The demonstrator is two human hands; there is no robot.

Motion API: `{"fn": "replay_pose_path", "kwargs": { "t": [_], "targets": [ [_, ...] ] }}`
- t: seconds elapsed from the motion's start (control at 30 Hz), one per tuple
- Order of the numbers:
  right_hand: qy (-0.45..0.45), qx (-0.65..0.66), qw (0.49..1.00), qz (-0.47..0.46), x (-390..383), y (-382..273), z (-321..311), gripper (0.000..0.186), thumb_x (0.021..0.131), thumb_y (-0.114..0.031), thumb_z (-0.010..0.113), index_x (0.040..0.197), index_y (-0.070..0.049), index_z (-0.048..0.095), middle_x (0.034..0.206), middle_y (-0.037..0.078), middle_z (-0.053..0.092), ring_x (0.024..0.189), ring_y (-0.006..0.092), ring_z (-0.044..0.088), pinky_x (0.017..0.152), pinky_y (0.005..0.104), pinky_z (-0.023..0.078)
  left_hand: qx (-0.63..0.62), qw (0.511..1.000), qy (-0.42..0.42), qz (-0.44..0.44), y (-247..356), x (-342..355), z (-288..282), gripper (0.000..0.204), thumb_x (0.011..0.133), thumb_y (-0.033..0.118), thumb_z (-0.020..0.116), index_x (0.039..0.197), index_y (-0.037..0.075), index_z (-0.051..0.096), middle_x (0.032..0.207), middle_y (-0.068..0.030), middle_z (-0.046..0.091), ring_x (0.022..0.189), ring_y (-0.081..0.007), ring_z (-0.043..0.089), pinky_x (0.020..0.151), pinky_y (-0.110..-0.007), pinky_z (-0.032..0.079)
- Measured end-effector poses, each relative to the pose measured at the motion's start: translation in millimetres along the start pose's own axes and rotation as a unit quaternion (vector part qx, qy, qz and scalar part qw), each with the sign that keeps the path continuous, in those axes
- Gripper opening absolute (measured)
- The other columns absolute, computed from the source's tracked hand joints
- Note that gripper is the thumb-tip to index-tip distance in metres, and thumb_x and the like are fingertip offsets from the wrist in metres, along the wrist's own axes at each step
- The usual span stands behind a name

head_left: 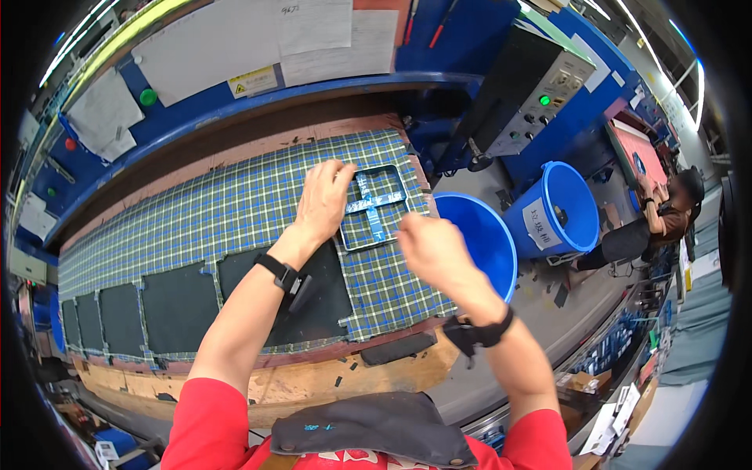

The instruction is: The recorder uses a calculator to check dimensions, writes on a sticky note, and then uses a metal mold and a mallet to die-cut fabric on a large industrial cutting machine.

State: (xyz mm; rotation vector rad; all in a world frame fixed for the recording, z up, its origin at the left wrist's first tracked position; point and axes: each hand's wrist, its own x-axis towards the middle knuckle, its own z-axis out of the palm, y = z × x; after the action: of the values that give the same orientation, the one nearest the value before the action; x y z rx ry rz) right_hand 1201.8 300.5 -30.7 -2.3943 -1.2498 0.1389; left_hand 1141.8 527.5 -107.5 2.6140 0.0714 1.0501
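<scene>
A rectangular cutting die (375, 205) with a dark teal rim and blue crossed bars lies on plaid fabric (196, 211) in green, blue and white. My left hand (323, 197) has its fingers closed together at the die's left edge. At the lower right corner of the die, the fingers of my right hand (435, 249) are curled in and hide that corner. Large rectangular holes in the near part of the fabric show a black surface (178, 312) beneath, and the left forearm passes over one of them.
A blue bin (501, 270) stands just right of the bench, with a second blue bin (581, 210) beyond it. Behind is a control box (540, 102) with a lit green lamp. A seated person (654, 219) works at the far right. Dark scraps lie on the wooden edge (301, 380).
</scene>
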Motion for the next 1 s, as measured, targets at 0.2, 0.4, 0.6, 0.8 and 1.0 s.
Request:
{"fn": "replay_pose_path", "kwargs": {
  "t": [0.2,0.4,0.6,0.8,1.0],
  "targets": [
    [0.075,-0.086,0.993,-0.029,23,-13,73,0.023,0.082,-0.018,0.070,0.087,0.002,0.061,0.081,0.020,0.070,0.079,0.0379,0.072,0.068,0.0490,0.057,-0.028,0.990,-0.139,0.025,34,-3,-17,0.042,0.081,-0.001,0.060,0.123,-0.006,0.058,0.096,-0.0216,0.065,0.092,-0.0408,0.063,0.088,-0.048,0.050],
    [0.112,-0.109,0.988,0.015,37,-14,85,0.024,0.080,-0.019,0.070,0.084,0.003,0.062,0.071,0.021,0.069,0.065,0.0375,0.071,0.059,0.0473,0.057,-0.001,0.968,-0.250,-0.022,26,-3,-14,0.064,0.082,-0.003,0.058,0.142,-0.014,0.038,0.094,-0.0285,0.066,0.090,-0.0435,0.065,0.095,-0.052,0.048],
    [0.052,-0.094,0.994,0.024,52,-10,84,0.025,0.082,-0.022,0.067,0.082,0.003,0.065,0.069,0.024,0.070,0.062,0.0379,0.072,0.057,0.0476,0.057,0.037,0.980,-0.194,0.030,22,-9,-8,0.073,0.081,-0.002,0.059,0.148,-0.015,0.032,0.095,-0.0246,0.066,0.093,-0.0404,0.066,0.096,-0.050,0.049],
    [0.048,-0.024,0.998,0.032,49,-3,85,0.033,0.088,-0.028,0.067,0.080,0.004,0.064,0.070,0.026,0.068,0.066,0.0434,0.070,0.062,0.0542,0.054,0.072,0.974,-0.210,0.041,28,-6,-6,0.076,0.080,0.001,0.061,0.148,-0.017,0.031,0.092,-0.0215,0.066,0.089,-0.0361,0.066,0.094,-0.045,0.050],
    [0.037,-0.046,0.997,0.046,47,-5,82,0.038,0.089,-0.033,0.068,0.082,0.004,0.062,0.068,0.027,0.068,0.063,0.0426,0.070,0.061,0.0539,0.054,0.122,0.965,-0.230,0.028,30,1,-6,0.079,0.081,0.004,0.064,0.150,-0.016,0.030,0.088,-0.0174,0.067,0.085,-0.0296,0.067,0.089,-0.039,0.050]
  ]
}}
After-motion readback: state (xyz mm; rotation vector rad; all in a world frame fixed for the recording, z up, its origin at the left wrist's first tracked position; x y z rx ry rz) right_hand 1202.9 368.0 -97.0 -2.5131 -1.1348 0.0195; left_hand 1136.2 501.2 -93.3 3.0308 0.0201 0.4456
